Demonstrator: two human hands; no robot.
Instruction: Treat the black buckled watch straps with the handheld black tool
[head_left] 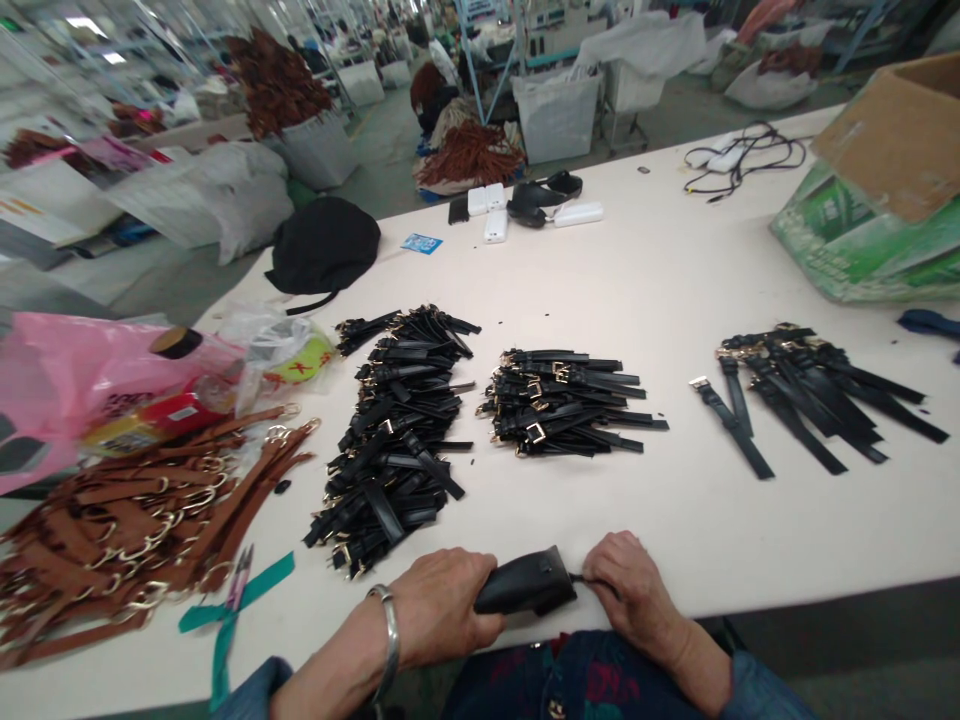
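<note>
Bright ceiling lamps [88,25], soft shadows, blurry bkgd, stretched edges.

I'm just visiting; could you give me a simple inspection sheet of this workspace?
Surface: pale tabletop, small dark bits scattered on it.
Job's things: black buckled straps, in three main groups; a black object, exact kind unclear.
Clutter: pink bag, brown straps, green ribbon, green-sided box.
Hands: left hand grips the black object; right hand pinches something thin and dark at its end.
Cables: tangled dark cable, far right.
Surroundings: filled bins beyond the table.
</note>
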